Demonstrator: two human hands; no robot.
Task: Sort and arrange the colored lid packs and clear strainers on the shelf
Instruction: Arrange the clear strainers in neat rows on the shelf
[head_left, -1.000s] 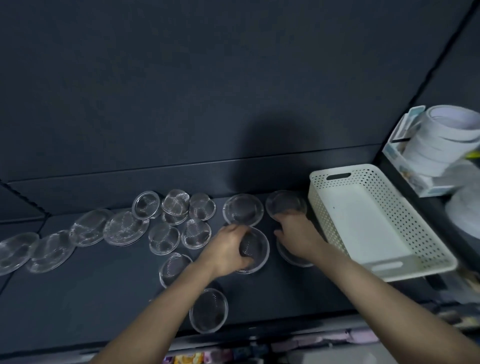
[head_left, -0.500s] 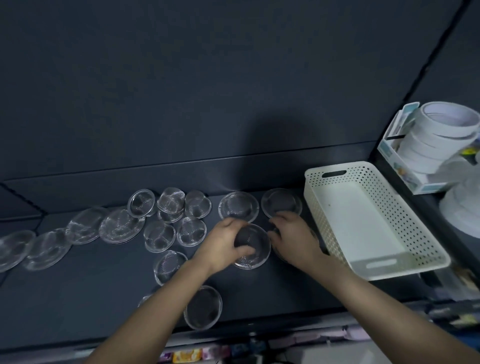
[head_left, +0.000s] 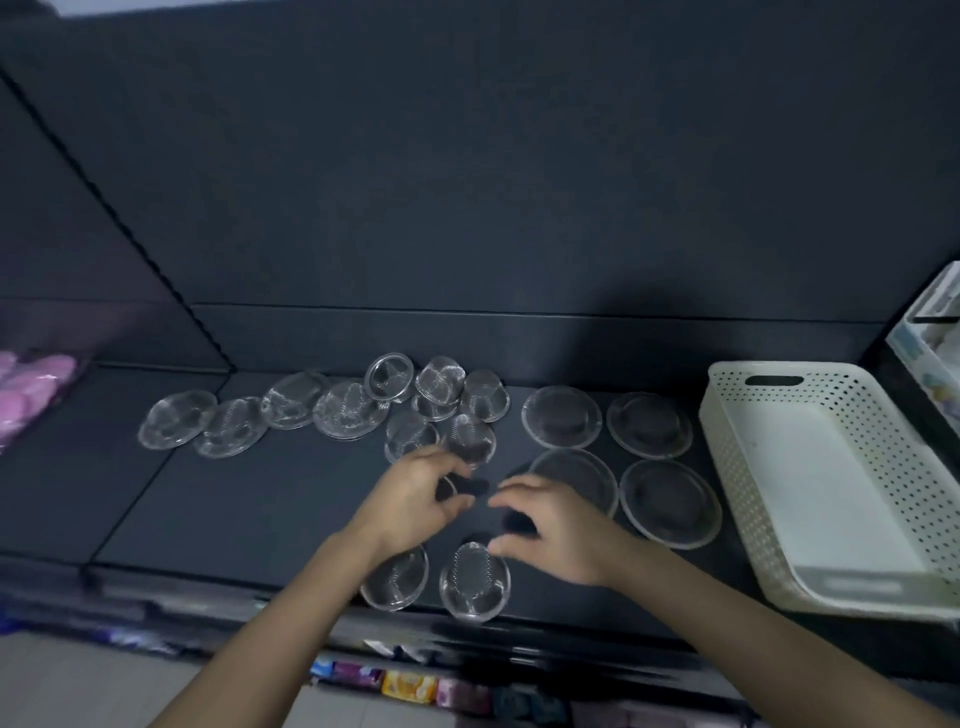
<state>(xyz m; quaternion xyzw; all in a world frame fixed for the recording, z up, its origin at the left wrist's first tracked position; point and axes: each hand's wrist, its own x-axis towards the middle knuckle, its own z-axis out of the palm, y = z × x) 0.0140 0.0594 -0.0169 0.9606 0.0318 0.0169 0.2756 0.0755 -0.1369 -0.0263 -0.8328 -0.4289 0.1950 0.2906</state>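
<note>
Pink lid pack (head_left: 31, 387): far left of the dark shelf (head_left: 234, 499).
Clear strainers (head_left: 176, 420): a back row left of your grips.
Front pair (head_left: 475, 579): at the shelf lip, just below both grips.
Left grip (head_left: 415, 499): fingers curled; I cannot tell whether it holds anything.
Right grip (head_left: 561, 525): loosely curled, nothing seen in it.
Large strainers (head_left: 670, 501): four in a square, just right.
White basket (head_left: 831, 493): far right.

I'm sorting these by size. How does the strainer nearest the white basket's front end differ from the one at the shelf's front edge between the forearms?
The basket-side strainer looks wider and flatter than the front-edge strainer. The basket-side strainer's centre reads dark; the front-edge strainer's mesh catches light. The basket-side one sits further back on the shelf than the front-edge one. Both are clear and round.
</note>
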